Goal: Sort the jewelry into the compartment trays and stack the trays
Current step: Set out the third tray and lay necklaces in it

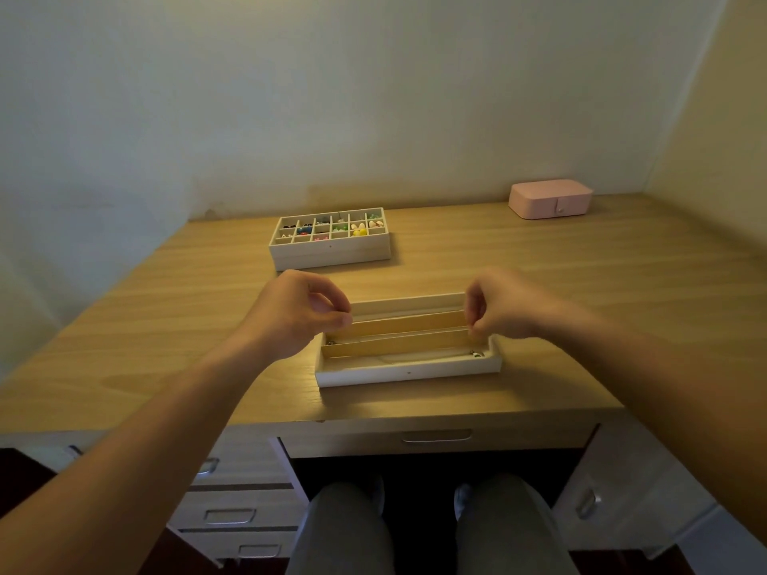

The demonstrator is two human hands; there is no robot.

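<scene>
A white long-compartment tray (pixel 409 373) lies near the desk's front edge, with wooden-coloured dividers running left to right. Thin necklace chains lie in its lanes, and a small clasp (pixel 477 354) shows at the right end. My left hand (pixel 299 313) hovers over the tray's left end with thumb and fingertips pinched together. Over the right end, my right hand (pixel 498 305) pinches the same way. Between them seems to stretch a very thin chain, barely visible. Farther back, a white grid tray (pixel 332 242) holding several colourful small pieces sits stacked on another white tray.
A shut pink jewelry box (pixel 550 199) stands at the back right by the wall. The wooden desk (pixel 166 309) meets walls behind and on the right. Drawers with handles sit below the front edge, and my knees are under the desk.
</scene>
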